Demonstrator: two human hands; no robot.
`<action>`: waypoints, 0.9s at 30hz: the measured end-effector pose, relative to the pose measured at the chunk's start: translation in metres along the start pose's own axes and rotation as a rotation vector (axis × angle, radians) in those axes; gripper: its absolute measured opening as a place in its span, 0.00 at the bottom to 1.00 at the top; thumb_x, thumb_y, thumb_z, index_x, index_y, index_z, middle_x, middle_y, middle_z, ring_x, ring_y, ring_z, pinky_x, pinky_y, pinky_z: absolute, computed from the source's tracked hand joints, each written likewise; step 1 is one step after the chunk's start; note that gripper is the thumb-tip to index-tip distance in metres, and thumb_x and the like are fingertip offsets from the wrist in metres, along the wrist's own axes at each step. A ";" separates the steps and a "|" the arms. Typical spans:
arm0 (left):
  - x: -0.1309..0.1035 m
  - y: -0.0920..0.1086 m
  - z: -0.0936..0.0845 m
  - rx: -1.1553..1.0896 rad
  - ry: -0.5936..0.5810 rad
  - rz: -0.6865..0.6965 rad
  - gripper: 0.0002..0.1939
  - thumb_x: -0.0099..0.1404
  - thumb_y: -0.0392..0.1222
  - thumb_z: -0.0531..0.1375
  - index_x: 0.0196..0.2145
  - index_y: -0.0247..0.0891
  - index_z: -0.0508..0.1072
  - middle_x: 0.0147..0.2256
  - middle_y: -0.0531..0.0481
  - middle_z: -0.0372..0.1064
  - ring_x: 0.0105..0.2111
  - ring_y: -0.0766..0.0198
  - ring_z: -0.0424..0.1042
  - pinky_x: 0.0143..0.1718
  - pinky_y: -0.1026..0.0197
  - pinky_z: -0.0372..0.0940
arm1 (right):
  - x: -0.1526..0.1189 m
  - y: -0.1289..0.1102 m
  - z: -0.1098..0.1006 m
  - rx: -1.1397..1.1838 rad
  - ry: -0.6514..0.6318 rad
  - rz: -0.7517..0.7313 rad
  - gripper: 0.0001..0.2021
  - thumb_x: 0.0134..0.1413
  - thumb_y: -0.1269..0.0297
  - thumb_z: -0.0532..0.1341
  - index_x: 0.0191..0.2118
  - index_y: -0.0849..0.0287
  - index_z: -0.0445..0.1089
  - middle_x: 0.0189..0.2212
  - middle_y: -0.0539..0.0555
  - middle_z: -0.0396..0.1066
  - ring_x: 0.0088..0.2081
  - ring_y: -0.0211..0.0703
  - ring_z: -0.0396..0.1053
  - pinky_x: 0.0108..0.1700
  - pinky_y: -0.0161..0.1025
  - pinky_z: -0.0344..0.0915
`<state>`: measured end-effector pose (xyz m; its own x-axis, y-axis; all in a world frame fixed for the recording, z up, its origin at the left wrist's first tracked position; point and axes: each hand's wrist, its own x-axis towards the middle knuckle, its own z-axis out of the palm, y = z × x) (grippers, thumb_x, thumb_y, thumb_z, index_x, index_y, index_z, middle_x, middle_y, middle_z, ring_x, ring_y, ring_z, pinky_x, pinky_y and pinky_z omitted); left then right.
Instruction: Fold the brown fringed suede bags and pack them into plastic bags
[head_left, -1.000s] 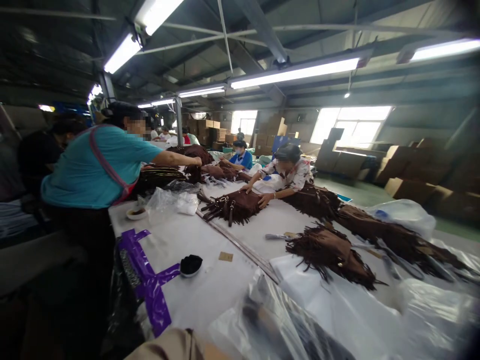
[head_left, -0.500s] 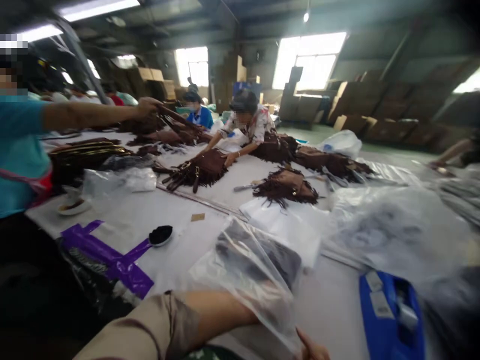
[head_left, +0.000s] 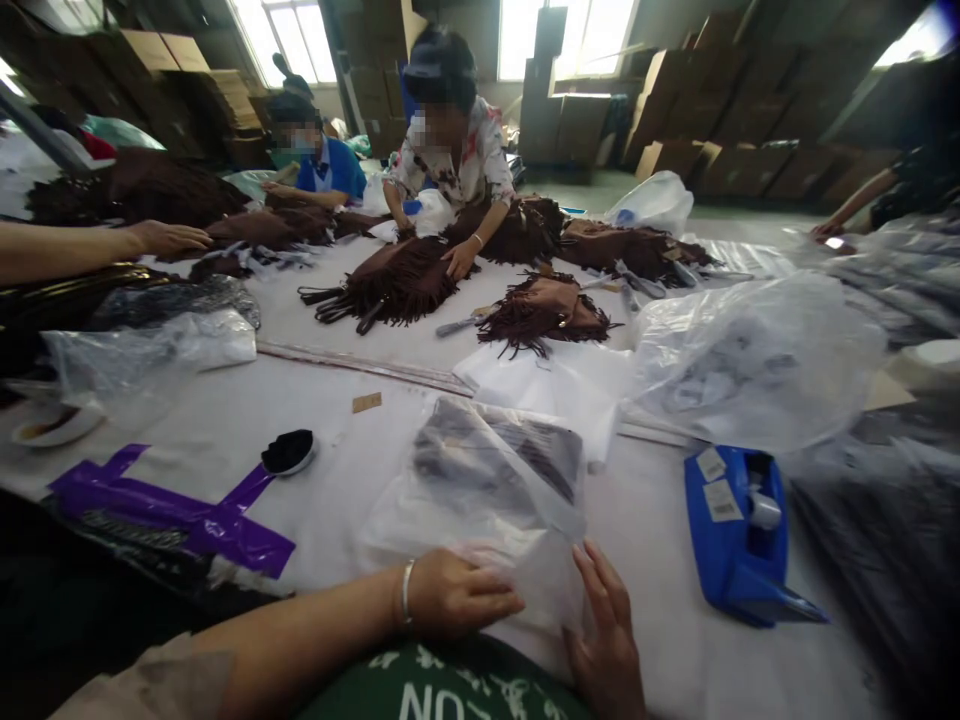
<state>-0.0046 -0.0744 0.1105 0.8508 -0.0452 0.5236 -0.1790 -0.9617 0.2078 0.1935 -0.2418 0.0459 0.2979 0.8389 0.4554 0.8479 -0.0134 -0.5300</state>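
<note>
"Where does the clear plastic bag (head_left: pixel 480 500) lie?"
"On the white table (head_left: pixel 652 540), by its near edge, with a dark item (head_left: pixel 556 455) inside, too blurred to name."
"And the left hand (head_left: pixel 459 598)?"
"It lies at the bag's near end, fingers stretched together toward the right. I can't tell whether they grip the plastic."
"The right hand (head_left: pixel 607 630)?"
"At the bag's near right corner, fingers extended, thumb apart; whether they pinch it, I can't tell either."
"What else?"
"A blue tape dispenser (head_left: pixel 724 560) sits to the right, near the same edge; purple packaging (head_left: pixel 225 530) lies along that edge to the left. Toward the far edge, a co-worker's hand (head_left: pixel 459 259) rests on a brown fringed bag (head_left: pixel 409 278)."
</note>
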 end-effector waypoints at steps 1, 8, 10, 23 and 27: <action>-0.013 -0.002 -0.013 0.002 -0.012 0.031 0.11 0.66 0.37 0.56 0.47 0.40 0.70 0.39 0.48 0.74 0.40 0.64 0.72 0.44 0.62 0.68 | 0.001 -0.001 0.001 0.015 -0.027 0.002 0.30 0.53 0.77 0.48 0.63 0.57 0.51 0.62 0.59 0.50 0.61 0.54 0.52 0.59 0.56 0.56; -0.098 -0.030 -0.054 0.323 -0.008 -0.505 0.27 0.65 0.27 0.48 0.61 0.37 0.55 0.60 0.41 0.54 0.62 0.50 0.48 0.59 0.43 0.55 | 0.006 0.017 -0.008 0.001 -0.144 -0.208 0.34 0.48 0.85 0.43 0.61 0.55 0.55 0.64 0.55 0.48 0.64 0.52 0.47 0.63 0.55 0.48; -0.115 -0.041 -0.051 0.251 -0.038 -0.459 0.31 0.63 0.22 0.43 0.62 0.38 0.53 0.61 0.43 0.53 0.63 0.54 0.48 0.59 0.47 0.56 | 0.012 0.022 -0.015 0.018 -0.233 -0.342 0.33 0.50 0.85 0.44 0.61 0.55 0.56 0.62 0.55 0.52 0.63 0.48 0.50 0.63 0.51 0.52; -0.128 -0.059 -0.030 -0.112 -0.488 -0.456 0.43 0.52 0.23 0.49 0.64 0.45 0.46 0.64 0.49 0.42 0.64 0.56 0.44 0.63 0.46 0.44 | 0.047 0.013 -0.026 0.092 -0.789 -0.167 0.35 0.44 0.81 0.47 0.60 0.51 0.59 0.61 0.53 0.55 0.64 0.46 0.47 0.61 0.56 0.53; -0.123 -0.058 -0.032 -0.133 -0.457 -0.514 0.47 0.47 0.22 0.49 0.64 0.46 0.47 0.64 0.50 0.42 0.64 0.56 0.44 0.63 0.46 0.43 | 0.053 0.006 -0.048 0.068 -0.863 -0.118 0.37 0.43 0.78 0.51 0.63 0.52 0.52 0.63 0.54 0.50 0.64 0.48 0.47 0.61 0.55 0.52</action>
<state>-0.1148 -0.0044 0.0599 0.9611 0.2691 -0.0622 0.2676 -0.8517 0.4505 0.2353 -0.2237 0.1017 -0.2494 0.9522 -0.1766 0.8161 0.1085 -0.5676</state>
